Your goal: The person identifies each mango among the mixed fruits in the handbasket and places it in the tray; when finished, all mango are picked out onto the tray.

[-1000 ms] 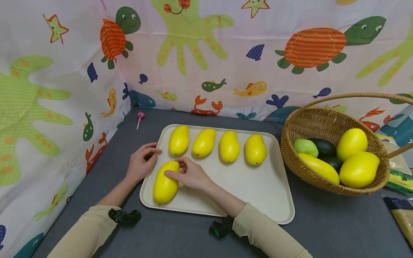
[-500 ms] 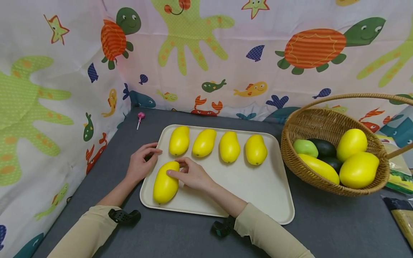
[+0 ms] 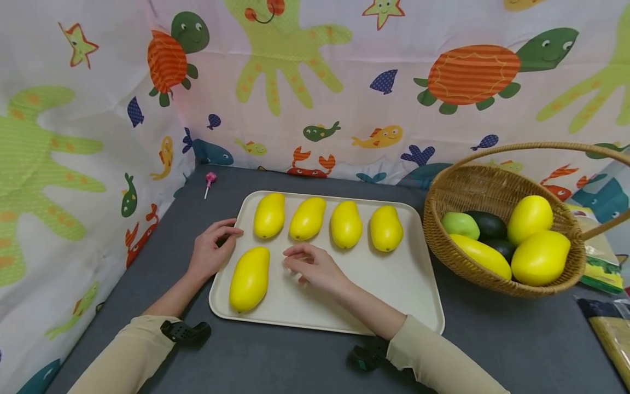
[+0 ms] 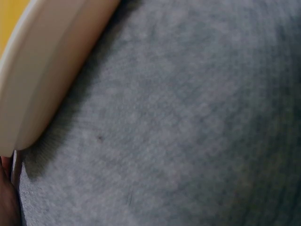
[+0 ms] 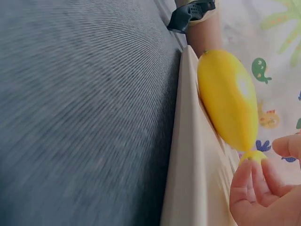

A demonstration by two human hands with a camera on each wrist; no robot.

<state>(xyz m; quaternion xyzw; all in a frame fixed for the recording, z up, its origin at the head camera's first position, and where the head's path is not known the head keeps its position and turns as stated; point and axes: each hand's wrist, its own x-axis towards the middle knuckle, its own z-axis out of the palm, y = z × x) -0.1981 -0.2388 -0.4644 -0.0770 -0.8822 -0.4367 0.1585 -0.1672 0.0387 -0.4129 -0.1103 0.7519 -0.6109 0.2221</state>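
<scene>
A yellow mango (image 3: 250, 279) lies alone in the front left part of a cream tray (image 3: 384, 295). Behind it is a row of several more mangoes (image 3: 346, 224) along the tray's far side. My right hand (image 3: 320, 268) hovers over the tray, just right of the front mango, fingers relaxed and holding nothing. The right wrist view shows a gap between this hand (image 5: 263, 197) and the large mango (image 5: 228, 96). At the tray's left rim rests my left hand (image 3: 213, 249), fingers loosely bent against the edge. In the left wrist view the tray's side (image 4: 51, 66) fills the upper left corner.
To the right stands a wicker basket (image 3: 445, 257) with yellow, green and dark fruit. Beyond it lie two packets, one green and yellow (image 3: 602, 273), one dark and tan (image 3: 607, 331). A pink lollipop (image 3: 210, 178) lies at the back left, near the printed cloth wall.
My right hand has let go of the front mango and moved right, away from it. The mango stays on the tray. My left hand keeps its place at the rim.
</scene>
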